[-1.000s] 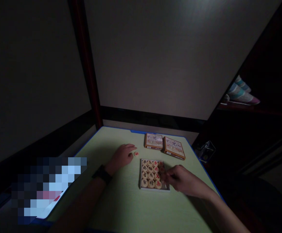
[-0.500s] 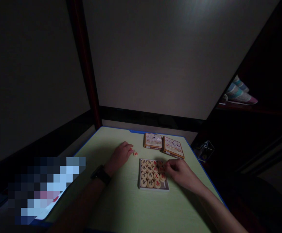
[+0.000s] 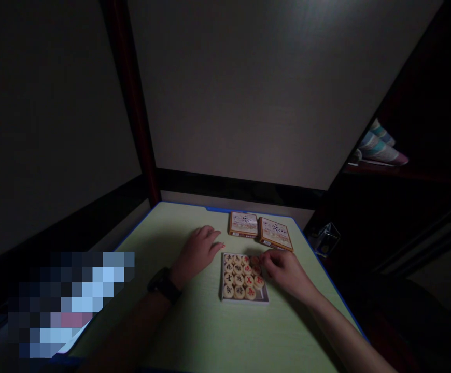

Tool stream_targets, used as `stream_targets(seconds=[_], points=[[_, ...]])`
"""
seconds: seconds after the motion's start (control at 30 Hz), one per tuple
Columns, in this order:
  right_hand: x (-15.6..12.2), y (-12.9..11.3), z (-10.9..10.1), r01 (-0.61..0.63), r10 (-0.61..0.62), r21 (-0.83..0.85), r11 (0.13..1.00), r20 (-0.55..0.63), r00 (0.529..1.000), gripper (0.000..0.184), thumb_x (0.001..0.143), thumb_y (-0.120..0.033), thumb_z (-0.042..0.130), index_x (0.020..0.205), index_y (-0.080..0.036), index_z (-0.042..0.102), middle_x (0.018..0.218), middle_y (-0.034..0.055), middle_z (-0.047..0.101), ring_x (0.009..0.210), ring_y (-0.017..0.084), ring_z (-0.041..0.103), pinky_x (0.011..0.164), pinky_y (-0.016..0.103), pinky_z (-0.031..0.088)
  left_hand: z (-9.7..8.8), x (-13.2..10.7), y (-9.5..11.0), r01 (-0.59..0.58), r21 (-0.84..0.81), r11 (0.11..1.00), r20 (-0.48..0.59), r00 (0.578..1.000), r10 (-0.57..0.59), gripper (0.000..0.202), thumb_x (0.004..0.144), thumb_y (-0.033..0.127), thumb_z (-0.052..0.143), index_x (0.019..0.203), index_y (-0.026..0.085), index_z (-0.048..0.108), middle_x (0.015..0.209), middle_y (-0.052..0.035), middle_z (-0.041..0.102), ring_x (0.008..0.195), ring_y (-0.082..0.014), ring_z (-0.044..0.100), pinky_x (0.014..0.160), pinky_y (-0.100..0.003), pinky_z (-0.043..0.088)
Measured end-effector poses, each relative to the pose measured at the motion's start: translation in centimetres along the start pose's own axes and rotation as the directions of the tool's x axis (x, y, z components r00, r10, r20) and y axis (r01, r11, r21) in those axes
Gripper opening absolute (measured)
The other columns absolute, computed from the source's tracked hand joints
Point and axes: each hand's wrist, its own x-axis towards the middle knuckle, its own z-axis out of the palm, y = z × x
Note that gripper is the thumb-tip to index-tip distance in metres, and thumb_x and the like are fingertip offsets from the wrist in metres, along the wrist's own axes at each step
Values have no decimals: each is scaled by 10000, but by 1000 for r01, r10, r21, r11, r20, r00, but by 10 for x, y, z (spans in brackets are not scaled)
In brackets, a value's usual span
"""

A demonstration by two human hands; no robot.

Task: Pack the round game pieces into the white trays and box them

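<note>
A shallow white box (image 3: pixel 265 296) holds several round xiangqi pieces (image 3: pixel 239 280) in rows, some with black characters and some with red. My right hand (image 3: pixel 285 269) is at the box's far right corner, thumb and fingers pinched together beside the red pieces. Whatever is between those fingertips, if anything, is hidden. My left hand (image 3: pixel 197 252), with a dark watch on the wrist, is low over the table left of the box. Its thumb and fingers are apart. A loose xiangqi piece (image 3: pixel 223 245) with red on it shows partly by its fingertips.
Two printed xiangqi boxes (image 3: pixel 243 224) lie side by side at the back of the pale green, blue-edged table (image 3: pixel 194 326). A wall stands behind it. A clear bag-like object (image 3: pixel 327 240) sits past the right edge. At the lower left a bright area is pixelated.
My left hand has moved right, and its thumb and fingers have spread around the loose piece. My right hand stays pinched at the box corner. The view has shifted slightly.
</note>
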Motion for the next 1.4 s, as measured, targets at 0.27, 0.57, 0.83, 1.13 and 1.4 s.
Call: stream_targets(seconds=[0.27,0.57,0.83,1.13,1.4], points=[[10,-5,-6,21,-31,-98,995,-98,995,376,869,-376,402,612,-174,589,562,18,590,544,144,520,523,245,331,-4,-4,-2,99,276,956,217,962,-163,221,921,371,574,981,163,614,971,-104,614,841,-234,616,706,-305,473],[61,-50,15,295,-275,-287,912,109,955,187,859,-144,543,780,-160,712,704,37,702,634,147,598,611,241,372,3,3,-14,281,-201,938,111,958,-263,159,915,202,477,764,188,525,782,-45,619,740,-181,619,716,-294,484],[76,-59,56,398,-370,-283,873,149,917,402,775,-280,766,1146,-171,657,1069,96,708,932,228,653,795,291,461,1,8,-17,360,-920,157,268,868,-419,349,719,430,735,831,174,527,765,-2,633,722,-137,644,704,-288,536],[73,-50,54,407,-398,-391,826,109,911,221,889,-195,615,1097,-146,669,1054,110,665,976,233,616,831,297,451,2,7,-10,316,-946,67,285,915,-287,300,755,290,726,994,168,591,1046,-94,686,978,-205,673,868,-360,556],[28,-38,-10,346,-273,-226,910,299,914,236,740,-18,602,891,-166,707,828,26,685,736,156,600,674,247,433,9,0,-10,-24,-260,965,-24,1000,18,301,919,157,484,1107,229,709,1213,-69,694,1139,-235,582,1029,-422,437]])
